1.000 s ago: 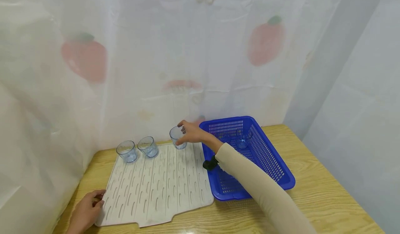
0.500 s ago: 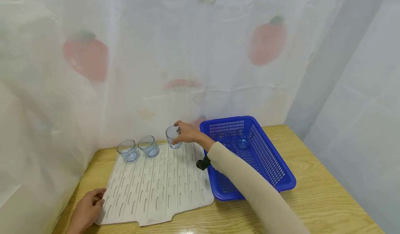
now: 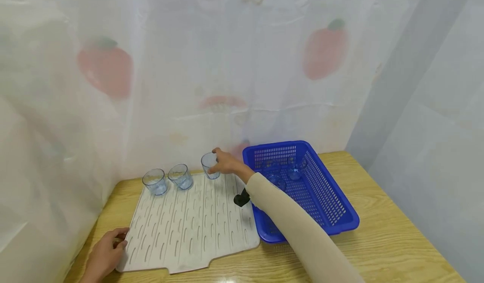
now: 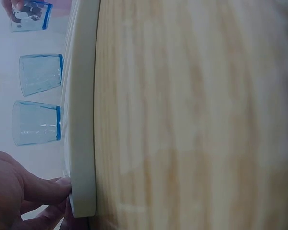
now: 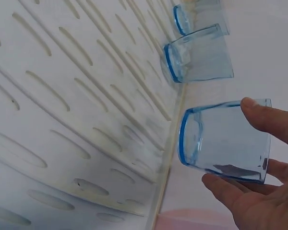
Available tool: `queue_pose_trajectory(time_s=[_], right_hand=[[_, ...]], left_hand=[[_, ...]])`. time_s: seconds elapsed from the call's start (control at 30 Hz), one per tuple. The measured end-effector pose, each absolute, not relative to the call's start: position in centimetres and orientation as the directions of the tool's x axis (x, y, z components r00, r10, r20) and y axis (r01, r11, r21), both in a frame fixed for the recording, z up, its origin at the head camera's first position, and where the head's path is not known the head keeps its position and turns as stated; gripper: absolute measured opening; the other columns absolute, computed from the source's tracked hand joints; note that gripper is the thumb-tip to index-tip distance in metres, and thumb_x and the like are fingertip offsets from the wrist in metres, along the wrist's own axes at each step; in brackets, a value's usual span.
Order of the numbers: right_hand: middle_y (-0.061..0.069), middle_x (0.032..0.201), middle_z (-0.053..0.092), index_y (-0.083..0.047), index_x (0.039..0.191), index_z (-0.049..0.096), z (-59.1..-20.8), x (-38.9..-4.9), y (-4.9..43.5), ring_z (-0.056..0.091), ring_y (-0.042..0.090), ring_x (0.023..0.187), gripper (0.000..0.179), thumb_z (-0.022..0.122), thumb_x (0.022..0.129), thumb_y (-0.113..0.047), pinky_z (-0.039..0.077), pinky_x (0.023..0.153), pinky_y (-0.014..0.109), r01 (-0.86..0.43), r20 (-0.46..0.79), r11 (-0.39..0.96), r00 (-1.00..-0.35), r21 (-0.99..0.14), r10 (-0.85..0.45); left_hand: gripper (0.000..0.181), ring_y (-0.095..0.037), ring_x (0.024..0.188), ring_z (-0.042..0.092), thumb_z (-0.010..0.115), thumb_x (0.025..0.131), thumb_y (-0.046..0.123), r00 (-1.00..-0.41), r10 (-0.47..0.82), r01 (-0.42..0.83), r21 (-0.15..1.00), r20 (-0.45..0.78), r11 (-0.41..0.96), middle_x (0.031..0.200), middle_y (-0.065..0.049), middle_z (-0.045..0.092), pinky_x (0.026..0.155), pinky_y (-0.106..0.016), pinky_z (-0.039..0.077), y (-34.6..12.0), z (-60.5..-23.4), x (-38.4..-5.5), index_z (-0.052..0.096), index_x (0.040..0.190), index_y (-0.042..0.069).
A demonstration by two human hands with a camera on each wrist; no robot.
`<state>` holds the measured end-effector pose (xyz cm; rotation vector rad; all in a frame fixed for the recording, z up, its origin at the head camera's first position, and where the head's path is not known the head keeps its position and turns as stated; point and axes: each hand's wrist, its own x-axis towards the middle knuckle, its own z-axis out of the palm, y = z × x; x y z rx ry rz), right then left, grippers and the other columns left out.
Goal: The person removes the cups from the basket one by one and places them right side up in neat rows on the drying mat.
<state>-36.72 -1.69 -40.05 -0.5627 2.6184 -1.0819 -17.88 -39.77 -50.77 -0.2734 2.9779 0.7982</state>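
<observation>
My right hand holds a clear bluish drinking glass by its sides, thumb on one side and fingers on the other. The glass is upright, its base close over the back edge of a white slotted draining board. To its left, a second glass and a third glass stand upright along the same edge. At the board's front left corner, my left hand grips the edge with curled fingers; the left wrist view shows fingertips right at the rim.
A blue plastic basket stands right of the board, with more glasses inside, partly hidden by my right sleeve. Both sit on a wood-grain table. A white curtain with strawberry prints hangs right behind the board.
My right hand has carried the glass a little to the left along the board's back edge, then nearly stopped. The left hand and the other glasses have stayed in place.
</observation>
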Motion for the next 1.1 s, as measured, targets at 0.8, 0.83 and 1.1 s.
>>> queue_pose_trajectory(time_s=[0.8,0.83,1.1], right_hand=[[0.019,0.152,0.053,-0.006,0.158,0.029,-43.3,-36.2,-3.8,0.053,0.034,0.139,0.084,0.078,0.092,-0.025,0.046,0.112,0.046,-0.173,-0.119,0.678,-0.925,-0.714,-0.361],[0.02,0.152,0.053,-0.006,0.158,0.028,-43.4,-36.2,-3.9,0.053,0.034,0.139,0.085,0.078,0.092,-0.025,0.045,0.113,0.046,-0.175,-0.115,0.679,-0.926,-0.712,-0.359],[0.024,0.153,0.05,-0.001,0.16,0.024,-43.3,-36.0,-3.9,0.05,0.037,0.142,0.086,0.076,0.094,-0.023,0.044,0.114,0.047,-0.192,-0.089,0.681,-0.93,-0.707,-0.355]], left_hand=[[0.042,-0.03,0.098,0.062,0.059,0.098,0.003,-0.981,-0.169,-0.193,0.491,-0.093,0.849,0.116,-0.024,0.064,0.076,-0.035,0.046,-39.7,-51.0,-17.7,0.056,0.137,-0.009],[0.042,-0.03,0.098,0.062,0.059,0.098,0.004,-0.982,-0.168,-0.191,0.49,-0.092,0.85,0.116,-0.024,0.064,0.076,-0.034,0.046,-39.7,-51.0,-17.7,0.056,0.137,-0.009],[0.041,-0.029,0.098,0.064,0.059,0.098,0.005,-0.984,-0.157,-0.178,0.489,-0.083,0.854,0.116,-0.021,0.065,0.074,-0.033,0.046,-39.9,-50.9,-17.8,0.057,0.137,-0.007]])
